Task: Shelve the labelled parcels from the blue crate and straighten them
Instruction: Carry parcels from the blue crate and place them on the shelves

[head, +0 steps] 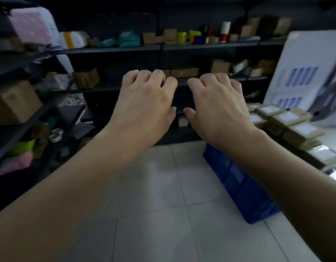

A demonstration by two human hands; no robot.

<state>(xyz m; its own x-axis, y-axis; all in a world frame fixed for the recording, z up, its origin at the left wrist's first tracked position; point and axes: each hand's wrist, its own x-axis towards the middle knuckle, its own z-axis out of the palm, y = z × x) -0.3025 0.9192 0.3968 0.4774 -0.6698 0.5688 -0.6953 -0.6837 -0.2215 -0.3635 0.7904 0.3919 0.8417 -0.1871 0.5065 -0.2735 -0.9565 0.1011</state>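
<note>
A blue crate [239, 184] stands on the tiled floor at the right, stacked with several brown parcels [288, 120] bearing white labels. My left hand [144, 103] and my right hand [218, 106] are stretched out side by side in mid-air, backs up, fingers loosely bent, holding nothing. Both hover in front of the dark shelving unit [163, 48], left of the parcels. The frame is blurred.
The shelves carry cardboard boxes [184, 71], coloured packets and a white roll [225, 31]. A second rack at the left holds a large brown box [16, 103] and tape rolls. A white printed carton [303, 72] leans at the right. Grey floor tiles [150, 195] lie below my arms.
</note>
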